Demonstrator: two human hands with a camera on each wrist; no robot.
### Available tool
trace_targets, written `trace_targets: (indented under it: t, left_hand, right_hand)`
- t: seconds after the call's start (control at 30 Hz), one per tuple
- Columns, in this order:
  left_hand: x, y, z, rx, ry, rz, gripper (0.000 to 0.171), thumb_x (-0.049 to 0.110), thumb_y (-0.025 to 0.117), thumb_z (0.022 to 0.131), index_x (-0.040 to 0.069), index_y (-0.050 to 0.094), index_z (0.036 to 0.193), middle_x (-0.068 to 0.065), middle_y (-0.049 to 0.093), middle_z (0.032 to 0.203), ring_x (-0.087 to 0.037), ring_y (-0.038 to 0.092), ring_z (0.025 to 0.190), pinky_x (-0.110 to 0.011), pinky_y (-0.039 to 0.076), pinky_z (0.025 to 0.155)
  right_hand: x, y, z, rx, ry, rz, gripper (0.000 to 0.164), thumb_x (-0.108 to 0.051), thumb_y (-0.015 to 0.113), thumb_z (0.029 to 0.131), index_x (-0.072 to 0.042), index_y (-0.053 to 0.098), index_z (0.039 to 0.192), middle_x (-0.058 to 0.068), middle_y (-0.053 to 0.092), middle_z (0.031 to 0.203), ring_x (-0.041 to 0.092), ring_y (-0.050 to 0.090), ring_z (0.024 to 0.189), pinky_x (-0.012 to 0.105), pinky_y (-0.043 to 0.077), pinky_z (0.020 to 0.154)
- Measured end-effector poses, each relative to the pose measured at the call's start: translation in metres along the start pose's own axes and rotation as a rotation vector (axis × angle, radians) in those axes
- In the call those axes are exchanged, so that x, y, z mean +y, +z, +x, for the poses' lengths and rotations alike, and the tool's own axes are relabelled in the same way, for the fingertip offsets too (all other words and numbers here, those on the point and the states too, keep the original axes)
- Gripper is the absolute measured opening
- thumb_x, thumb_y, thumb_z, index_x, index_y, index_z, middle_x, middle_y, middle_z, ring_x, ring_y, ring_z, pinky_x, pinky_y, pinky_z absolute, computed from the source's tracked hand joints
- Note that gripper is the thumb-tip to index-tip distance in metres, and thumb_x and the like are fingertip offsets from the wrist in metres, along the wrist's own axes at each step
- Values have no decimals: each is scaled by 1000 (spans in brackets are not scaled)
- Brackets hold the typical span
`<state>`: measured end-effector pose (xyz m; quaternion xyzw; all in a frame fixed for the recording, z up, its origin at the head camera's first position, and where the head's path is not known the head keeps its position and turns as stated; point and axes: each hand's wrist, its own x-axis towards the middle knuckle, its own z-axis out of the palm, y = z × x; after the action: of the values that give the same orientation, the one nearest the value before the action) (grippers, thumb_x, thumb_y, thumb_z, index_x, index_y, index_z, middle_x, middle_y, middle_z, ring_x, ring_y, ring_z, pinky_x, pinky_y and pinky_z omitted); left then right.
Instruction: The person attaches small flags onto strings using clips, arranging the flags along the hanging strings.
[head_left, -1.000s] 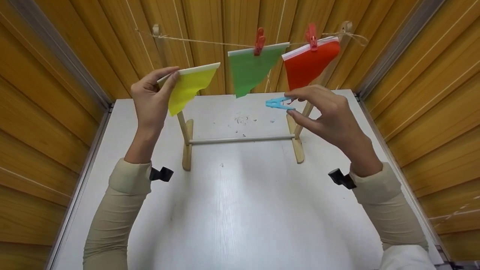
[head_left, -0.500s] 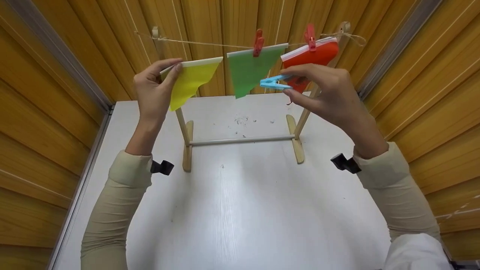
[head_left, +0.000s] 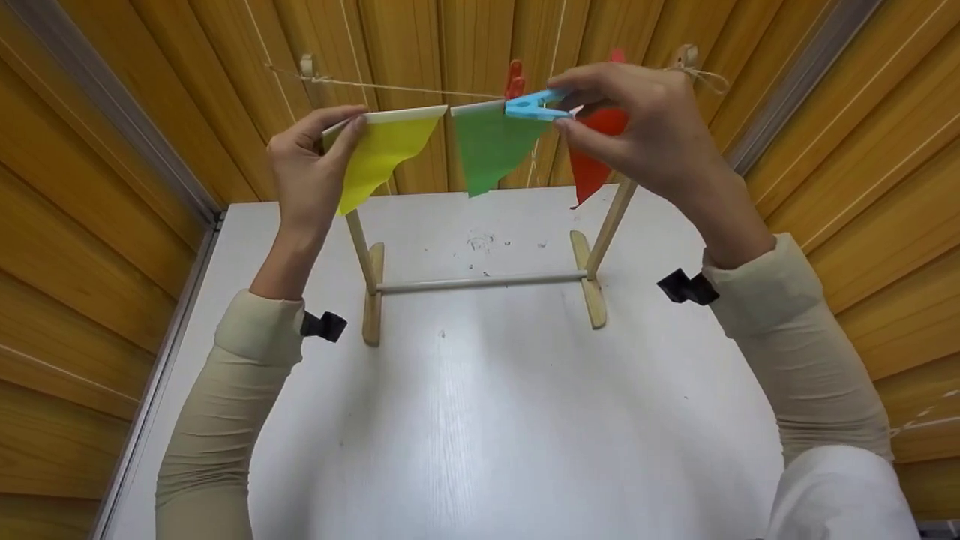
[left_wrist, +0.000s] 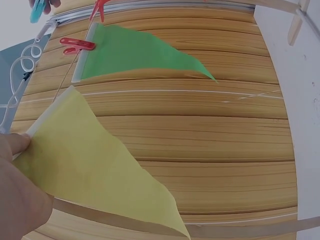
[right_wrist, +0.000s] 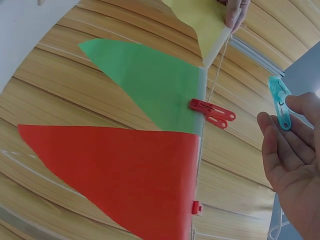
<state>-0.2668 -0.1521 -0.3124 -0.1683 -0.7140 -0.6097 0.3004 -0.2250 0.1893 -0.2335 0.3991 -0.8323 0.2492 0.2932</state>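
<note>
In the head view my left hand (head_left: 306,169) pinches the white top edge of a yellow pennant (head_left: 390,142) near its left end. The pennant hangs just in front of the twine line (head_left: 405,88). My right hand (head_left: 641,124) holds a light-blue clothespin (head_left: 529,107) between thumb and fingers, its tip pointing left and overlapping the green pennant (head_left: 487,150). The right wrist view has this clothespin (right_wrist: 280,102) apart from the pennants. A red clothespin (right_wrist: 212,112) clips the green pennant to the twine. The red pennant (right_wrist: 115,175) hangs beside it, partly hidden by my right hand in the head view.
The twine runs between two wooden posts; the right post (head_left: 613,221) rises behind the red pennant. Wooden feet (head_left: 373,319) and a pale crossbar (head_left: 480,283) stand on the white table (head_left: 465,420). Wood-patterned panels (head_left: 90,262) enclose the back and sides.
My right hand has risen with the blue clothespin, from below the green pennant to its top edge. My left hand has lifted the yellow pennant slightly, bringing its edge closer to level.
</note>
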Motion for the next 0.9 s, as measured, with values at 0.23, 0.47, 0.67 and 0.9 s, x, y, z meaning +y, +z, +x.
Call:
trace_targets:
  t: [0.23,0.47,0.67,0.9]
  left_hand:
    - [-2,-2,2,-7,3,-1,20,16,73,96,5,78,111,-4,76,107,-18,73,93,-29,60,84]
    - [1,-2,2,-22,-20,-13,21,17,72,96,5,78,112,-5,75,108,-18,72,94,-30,60,85]
    - [1,-1,2,-18,-67,-21,22,20,73,95,7,78,112,-6,75,110,-19,72,97,-30,59,88]
    - [-6,1,-1,-16,11,-81,21,17,73,95,4,78,111,-4,75,108,-21,73,96,-32,60,87]
  right_hand:
    - [-5,-4,27,-25,42,-46,35,-20,70,98,-1,68,127,10,72,119,22,72,102,22,54,93]
    - [-4,-5,52,-132,108,-117,37,-26,65,101,-4,66,131,11,68,124,22,68,108,31,54,98]
    - [-2,-4,66,-257,174,-157,38,-28,62,102,-7,64,135,10,65,130,24,66,114,34,52,102]
    - [-4,1,82,-301,208,-148,39,-31,61,103,-10,64,136,8,65,132,22,65,118,32,49,105]
